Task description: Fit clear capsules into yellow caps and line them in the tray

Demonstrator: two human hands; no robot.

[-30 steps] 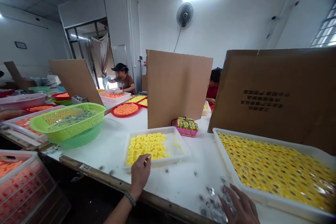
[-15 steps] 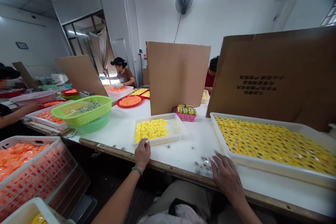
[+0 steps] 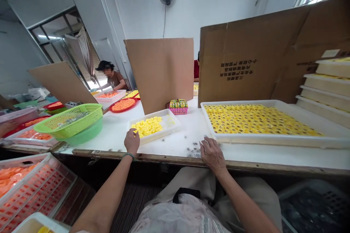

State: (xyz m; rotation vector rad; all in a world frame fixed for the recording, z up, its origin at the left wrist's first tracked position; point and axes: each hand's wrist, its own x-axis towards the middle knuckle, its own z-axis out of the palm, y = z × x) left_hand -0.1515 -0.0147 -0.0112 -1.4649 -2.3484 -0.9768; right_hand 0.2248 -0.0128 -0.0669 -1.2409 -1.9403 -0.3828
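Observation:
My left hand (image 3: 132,142) is at the near left corner of a small white tray (image 3: 172,128), its fingers curled in against small round yellow pieces (image 3: 149,126). Whatever those fingers pinch is too small to make out. My right hand (image 3: 213,154) rests on the white tabletop with its fingers bent and somewhat apart. Beside its fingertips lies a loose scatter of small clear pieces (image 3: 193,151). Just beyond this hand is a large white tray (image 3: 254,138), covered with rows of yellow discs (image 3: 257,120) with dark centres.
A pink basket (image 3: 178,110) of small packets stands behind the small tray. Cardboard sheets (image 3: 164,69) stand upright at the back. Left are green baskets (image 3: 68,121), a red tray (image 3: 123,105) and a crate (image 3: 41,189) of orange pieces. Stacked trays (image 3: 325,96) stand right. A co-worker (image 3: 112,76) sits across.
My view has turned to the right, bringing the stacked trays into sight. My left hand has gone from a pinch in front of the small tray to the yellow pieces; my right stays by the clear pieces.

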